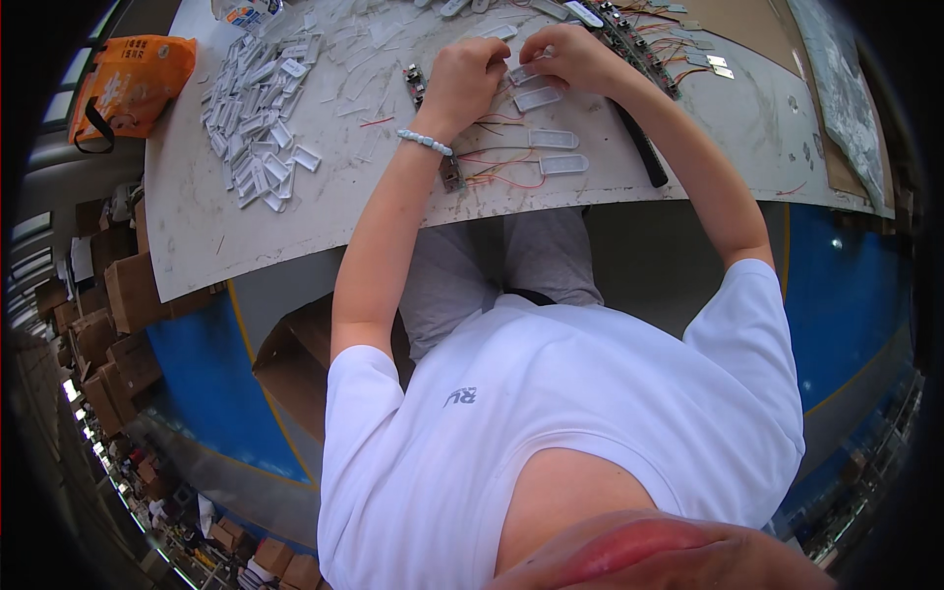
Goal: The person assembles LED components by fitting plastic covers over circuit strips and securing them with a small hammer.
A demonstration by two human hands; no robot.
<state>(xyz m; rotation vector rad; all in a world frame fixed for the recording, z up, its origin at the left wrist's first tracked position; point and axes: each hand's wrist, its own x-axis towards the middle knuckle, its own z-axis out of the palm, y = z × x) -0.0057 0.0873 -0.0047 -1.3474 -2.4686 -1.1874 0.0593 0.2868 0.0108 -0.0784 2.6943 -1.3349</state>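
Over the far middle of the pale worktable [324, 211], seen from the head camera, both hands meet on one small job. The left hand [462, 84], a white bead bracelet [425, 142] on its wrist, is curled with the fingers bent inward and appears to pinch one end of a small clear plastic piece [524, 72]. The right hand [575, 54] is curled as well, thumb and forefinger closed on the other end of that same piece. The fingertips are small and partly hidden, so the exact grip is hard to make out.

Just nearer the person than the hands lie three more clear rounded rectangular pieces [551, 139], each tied to thin red and yellow wires [492, 157] that run left to a small dark circuit board [451, 174]. Another small board [414, 84] lies beside the left hand. To the left, well apart, a big heap of clear plastic pieces [258, 108] covers the table. A black strip [641, 146] lies beside the right forearm, and a row of wired boards [639, 44] runs beyond the right hand. An orange bag [133, 79] sits off the table's left edge, and cardboard boxes [108, 324] stand on the floor.
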